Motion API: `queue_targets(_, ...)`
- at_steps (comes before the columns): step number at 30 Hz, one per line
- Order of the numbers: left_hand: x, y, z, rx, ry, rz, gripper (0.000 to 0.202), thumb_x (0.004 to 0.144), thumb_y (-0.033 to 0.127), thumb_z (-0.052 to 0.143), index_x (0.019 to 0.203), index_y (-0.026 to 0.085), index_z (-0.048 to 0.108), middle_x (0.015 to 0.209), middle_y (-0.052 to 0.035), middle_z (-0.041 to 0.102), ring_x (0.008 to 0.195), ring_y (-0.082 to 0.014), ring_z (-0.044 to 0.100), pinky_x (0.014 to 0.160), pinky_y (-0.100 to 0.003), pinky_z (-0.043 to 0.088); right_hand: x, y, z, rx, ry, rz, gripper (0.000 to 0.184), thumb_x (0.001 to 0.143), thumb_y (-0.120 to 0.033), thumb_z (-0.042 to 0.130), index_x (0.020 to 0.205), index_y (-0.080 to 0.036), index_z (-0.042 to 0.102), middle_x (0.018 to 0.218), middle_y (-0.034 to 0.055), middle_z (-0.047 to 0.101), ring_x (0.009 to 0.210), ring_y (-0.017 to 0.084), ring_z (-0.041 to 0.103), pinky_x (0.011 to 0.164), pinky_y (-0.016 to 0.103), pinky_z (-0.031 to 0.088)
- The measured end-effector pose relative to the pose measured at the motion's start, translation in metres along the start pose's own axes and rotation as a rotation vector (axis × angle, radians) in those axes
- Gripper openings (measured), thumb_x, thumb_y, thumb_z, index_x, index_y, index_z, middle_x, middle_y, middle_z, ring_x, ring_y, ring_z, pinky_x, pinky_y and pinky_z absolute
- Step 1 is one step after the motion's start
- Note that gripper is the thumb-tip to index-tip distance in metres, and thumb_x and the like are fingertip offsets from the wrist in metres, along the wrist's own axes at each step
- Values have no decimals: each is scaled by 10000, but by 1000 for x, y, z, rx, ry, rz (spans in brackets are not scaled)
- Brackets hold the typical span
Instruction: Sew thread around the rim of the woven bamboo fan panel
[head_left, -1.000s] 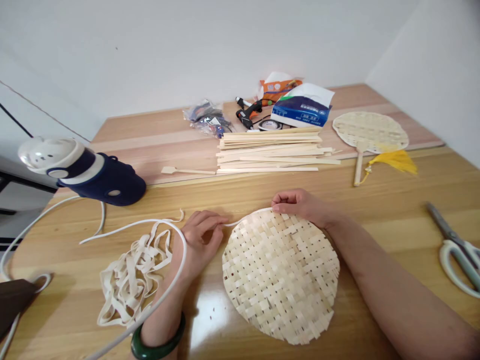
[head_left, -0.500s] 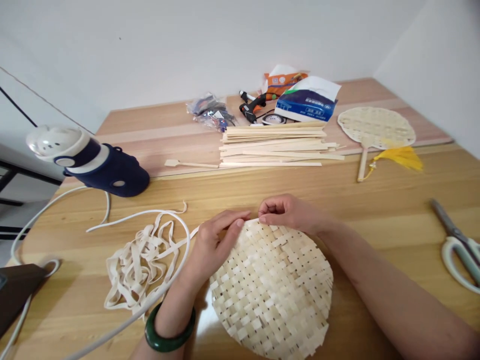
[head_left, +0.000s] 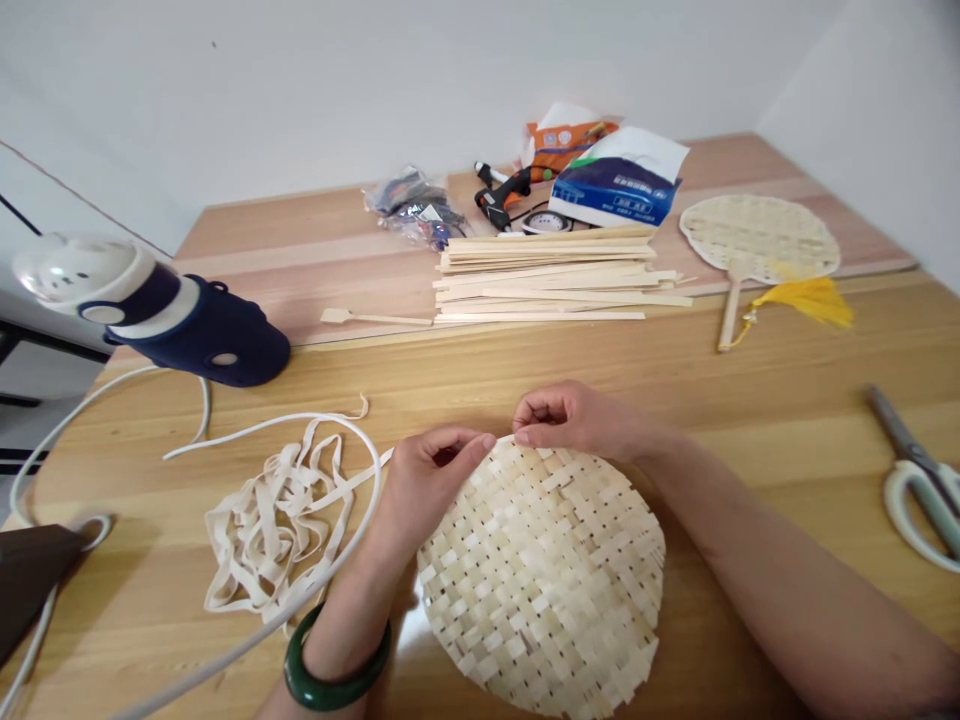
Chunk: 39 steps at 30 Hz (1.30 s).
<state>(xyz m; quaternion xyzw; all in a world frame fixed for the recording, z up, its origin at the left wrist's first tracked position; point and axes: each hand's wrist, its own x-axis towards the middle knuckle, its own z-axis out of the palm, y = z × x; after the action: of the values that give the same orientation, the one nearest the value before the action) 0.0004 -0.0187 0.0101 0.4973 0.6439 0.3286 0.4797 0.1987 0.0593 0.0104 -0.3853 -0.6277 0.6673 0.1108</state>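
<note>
While both hands work at the rim, step in hand: seemingly bringing a length of cream tape (head_left: 367, 475) to the top edge of the woven bamboo disc (head_left: 540, 575)
Left of the disc: a loose pile of cream tape (head_left: 262, 530), with a white cord (head_left: 330, 417) looping over it
Left hand (head_left: 435, 490): at the disc's top edge, fingers curled narrow, tape running under the palm; cannot tell whether they grip it; green bangle (head_left: 337, 665) on the wrist
Disc: flat on the wooden table (head_left: 780, 400), below both hands, strip ends loose around its edge
Right hand (head_left: 577, 420): fingers curled narrow, tips at the top edge, nothing clearly held
Behind the disc: a stack of bamboo strips (head_left: 540, 285)
Right of the disc: a round woven fan (head_left: 757, 235) with a yellow tassel (head_left: 810, 302), then scissors (head_left: 904, 500)
Next move calls for: in my judgement, a firm pinch of tape against the rim
</note>
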Motion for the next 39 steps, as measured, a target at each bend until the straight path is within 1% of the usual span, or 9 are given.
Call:
queue_targets(3,2,0,-3,-14,-19,-45,229,757,414,707,771,193,766,762,-14,747,705,-166,653,594,-224,464,1,0,0,-18,-4,14,171,764,-359,664,762,-191,633,692,-15,586,600,94,469,538,234,348)
queue_targets(6,5,1,-5,-59,-18,-71,252,781,410,672,788,182,777,803,-38,762,748,-186,671,635,-247,491,1,1,0,-22,4,27,186,781,-378,648,771,-193,634,704,-11,589,611,100,476,551,240,359)
queue_targets(9,7,1,-6,-155,-14,-68,292,809,406,627,842,162,784,875,-68,770,806,-203,684,691,-271,518,2,3,-2,-12,10,25,190,771,-386,657,778,-197,635,716,-13,596,622,104,485,566,245,371)
queue_targets(13,11,-5,-8,-162,-53,-48,316,807,415,633,864,144,785,864,-84,769,806,-216,685,674,-277,521,2,4,-3,-12,3,25,196,789,-382,646,787,-187,635,727,-12,590,629,96,479,573,238,368)
queue_targets(16,12,-6,-9,-144,-57,-15,308,809,404,639,866,138,783,848,-84,764,802,-216,678,654,-268,511,2,4,-3,-14,2,34,195,791,-373,645,793,-179,632,720,-12,580,626,93,472,568,231,362)
queue_targets(23,10,-1,-11,-171,-93,63,218,794,320,682,856,137,782,883,-81,749,823,-184,654,698,-232,494,3,6,-6,0,-11,39,219,780,-390,661,789,-173,625,712,-22,564,617,85,454,565,227,345)
queue_targets(30,12,-10,-16,-113,-99,87,179,781,300,709,896,181,778,885,-58,733,784,-156,639,644,-215,481,3,5,-7,-7,-17,42,223,776,-385,668,798,-167,627,717,-18,563,624,85,455,569,229,344)
queue_targets(36,13,-10,-18,10,-92,194,170,768,293,721,864,162,774,820,-66,718,684,-144,615,555,-222,454,3,6,-7,-21,-14,42,224,795,-387,647,798,-164,623,720,-17,560,625,85,452,568,229,339)
queue_targets(39,13,-8,-17,50,-69,272,140,776,258,712,829,144,772,791,-74,719,686,-154,630,557,-231,465,3,6,-6,-25,-15,40,226,795,-386,646,796,-162,623,710,-20,552,617,81,439,561,228,327)
